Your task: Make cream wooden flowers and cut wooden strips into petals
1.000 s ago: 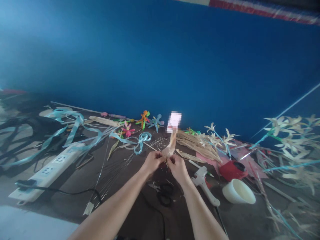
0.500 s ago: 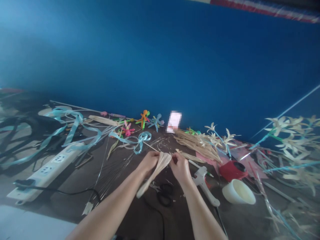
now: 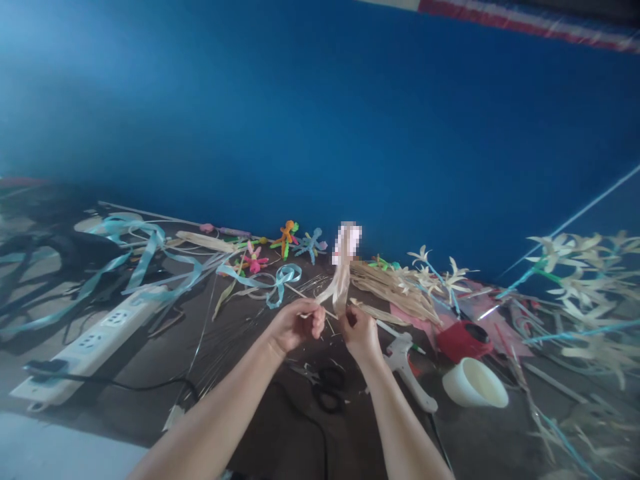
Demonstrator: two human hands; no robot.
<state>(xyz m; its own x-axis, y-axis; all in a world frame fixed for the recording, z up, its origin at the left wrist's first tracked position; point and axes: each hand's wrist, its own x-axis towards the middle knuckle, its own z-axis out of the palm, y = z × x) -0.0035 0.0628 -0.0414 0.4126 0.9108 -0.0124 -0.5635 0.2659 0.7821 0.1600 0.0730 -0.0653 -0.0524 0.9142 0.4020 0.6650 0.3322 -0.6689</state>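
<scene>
My left hand (image 3: pixel 295 325) and my right hand (image 3: pixel 359 330) are close together above a dark table (image 3: pixel 235 373), both pinched on a pale tan dried leaf strip (image 3: pixel 341 283). The strip stands up between my fingers and splits into two narrow pieces near my left hand. A black pair of scissors (image 3: pixel 325 385) lies just below my hands. A white glue gun (image 3: pixel 407 368) rests to the right of my right wrist.
A white power strip (image 3: pixel 85 343) with a black cable lies at left among light blue ribbons (image 3: pixel 150 257). Small coloured figures (image 3: pixel 287 239) stand by the blue wall. A white cup (image 3: pixel 474 383), a red object (image 3: pixel 457 341), straw bundles (image 3: pixel 390 283) and pale straw flowers (image 3: pixel 575 260) fill the right side.
Half a second ago the strip hung down over my left wrist; now it points up again, as it did one second ago. My hands stayed in about the same place.
</scene>
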